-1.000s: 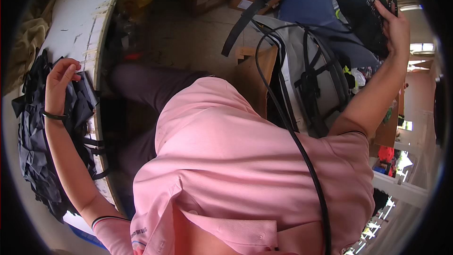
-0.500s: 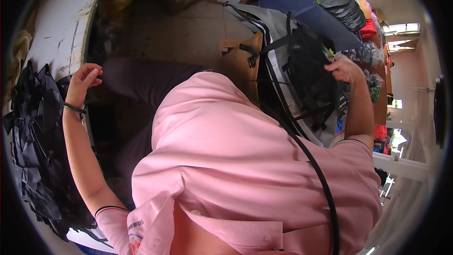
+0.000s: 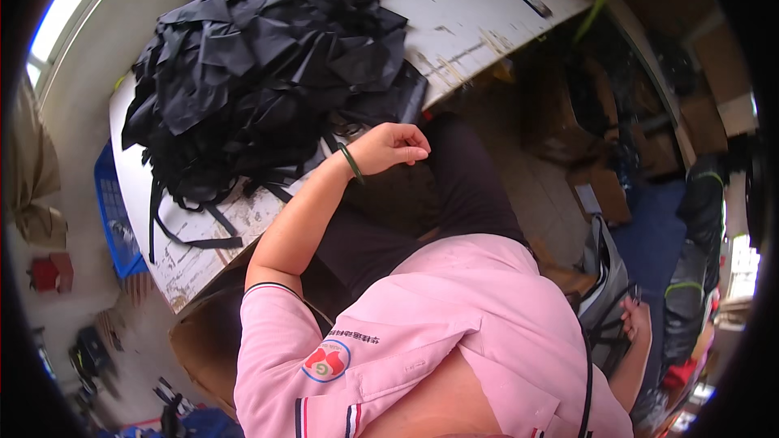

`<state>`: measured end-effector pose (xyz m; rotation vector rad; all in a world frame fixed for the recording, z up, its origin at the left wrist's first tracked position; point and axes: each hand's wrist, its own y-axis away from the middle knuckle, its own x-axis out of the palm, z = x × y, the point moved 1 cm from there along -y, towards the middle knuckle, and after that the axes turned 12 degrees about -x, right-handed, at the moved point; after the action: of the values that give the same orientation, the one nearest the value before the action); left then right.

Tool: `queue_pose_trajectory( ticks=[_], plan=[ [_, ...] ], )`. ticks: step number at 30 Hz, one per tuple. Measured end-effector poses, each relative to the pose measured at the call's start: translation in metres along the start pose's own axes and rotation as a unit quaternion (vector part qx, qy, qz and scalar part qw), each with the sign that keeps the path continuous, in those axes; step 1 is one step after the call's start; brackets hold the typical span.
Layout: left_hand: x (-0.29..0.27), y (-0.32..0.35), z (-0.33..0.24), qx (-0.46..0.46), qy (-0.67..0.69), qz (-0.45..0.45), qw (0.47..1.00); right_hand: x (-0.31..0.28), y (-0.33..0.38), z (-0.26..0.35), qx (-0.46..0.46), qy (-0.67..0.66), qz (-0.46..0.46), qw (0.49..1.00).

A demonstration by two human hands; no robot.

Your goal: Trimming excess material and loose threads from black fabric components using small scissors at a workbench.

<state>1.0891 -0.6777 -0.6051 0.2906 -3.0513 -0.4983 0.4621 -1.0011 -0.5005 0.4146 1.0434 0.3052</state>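
Left hand beside the dark cloth heap, right hand at the grey bag's straps

In the head view, a large heap of black cloth (image 3: 251, 73) lies on a white table (image 3: 462, 4), left of the person. The heap is roughly round, without a clear long axis; its folded pieces point several ways. A loose black strap at its near side drops along the table top, then bends sideways to the right.

The left hand (image 3: 392, 148), wearing a green bangle (image 3: 351, 162), hangs near the heap's right side, above the person's dark trousers (image 3: 475, 178). Its fingers curl loosely inward with the thumb close to them; I cannot tell whether they meet.

At the far right, a grey bag (image 3: 614, 264) has its long axis running up and down the view, its narrow end pointing up and its lower part hidden behind the pink shirt (image 3: 454, 308). Black straps (image 3: 608, 328) cross it. The right hand (image 3: 637, 320) is beside them, fingers bent; whether it pinches one cannot be told.
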Motion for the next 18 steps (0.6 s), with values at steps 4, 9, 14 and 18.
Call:
queue_pose_trajectory(
  ticks=[4, 9, 14, 18],
  plan=[
    [-0.008, 0.064, 0.0, 0.009, 0.014, -0.1, 0.995, 0.08, -0.081, 0.233, -0.374, 0.074, 0.014, 0.924],
    [-0.009, 0.125, 0.018, -0.005, 0.116, -0.282, 0.952, 0.251, -0.034, 0.466, -0.773, 0.041, 0.151, 0.615],
    [0.002, 0.136, 0.036, 0.012, 0.156, -0.435, 0.887, 0.379, 0.06, 0.552, -0.806, 0.113, 0.233, 0.532],
    [0.035, 0.096, 0.047, -0.049, 0.179, -0.348, 0.919, 0.472, 0.053, 0.559, -0.806, 0.02, 0.286, 0.518]
  ],
)
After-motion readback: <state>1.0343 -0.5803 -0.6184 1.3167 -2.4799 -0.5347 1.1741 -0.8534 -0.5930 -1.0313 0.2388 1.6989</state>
